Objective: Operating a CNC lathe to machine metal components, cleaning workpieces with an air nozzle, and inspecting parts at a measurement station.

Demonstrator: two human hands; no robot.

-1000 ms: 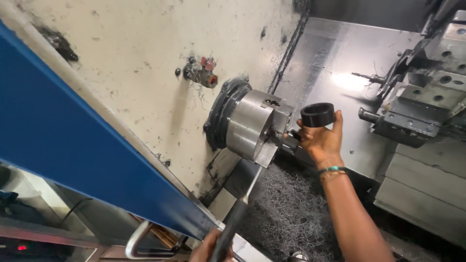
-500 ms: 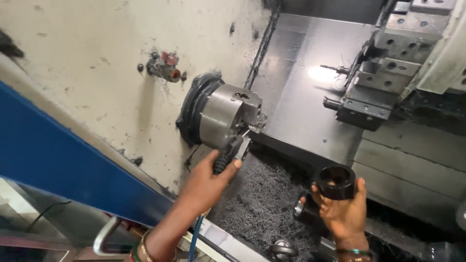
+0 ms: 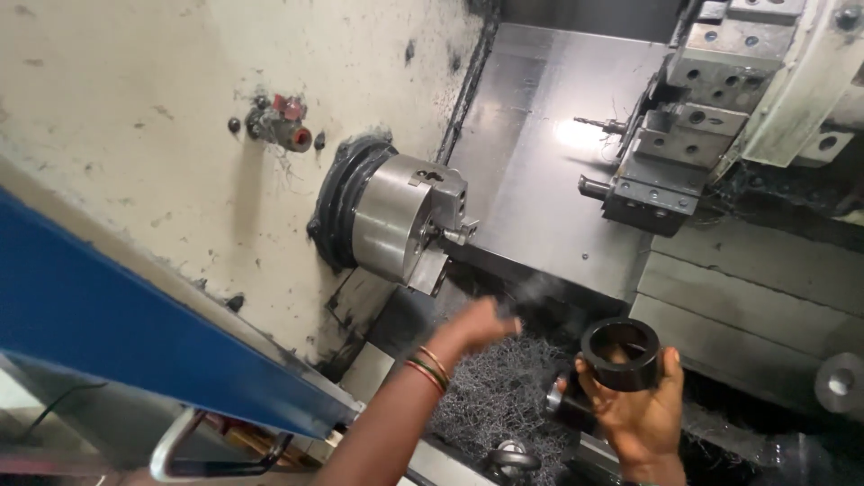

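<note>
— Head view, fingers first: what does the right hand [image 3: 643, 416] have?
— Thumb and fingertips are closed round the outer wall of a black ring [image 3: 621, 353], bore facing up. It is held in the air at 4 o'clock in the frame. A small metal cylinder [image 3: 560, 403] sits at the ring's 8 o'clock; I can't tell whether it's gripped or lying there.
— Left hand [image 3: 481, 326]?
— Motion-blurred, just below centre, bangles [image 3: 430, 367] at the wrist. I can't tell whether the fingers are loose or clenched, and nothing is discernible in them.
— Outward from there?
— Swarf [image 3: 504, 389] lies under both hands. The chuck [image 3: 405, 220] is at the ring's 10 o'clock, well apart, with nothing visibly seated in it. The tool turret [image 3: 675, 153] is at 1 o'clock, with a drill bit [image 3: 598, 124] pointing left. The blue door [image 3: 126, 324] is at 8 o'clock.
— Step in hand?
— Judgement: handling the ring between machine and bench, with the ring out of the chuck.
— What does the next move call for?
— Judgement: a firm hold on the ring, both wrists kept clear of the drill tip and the sharp swarf.
</note>
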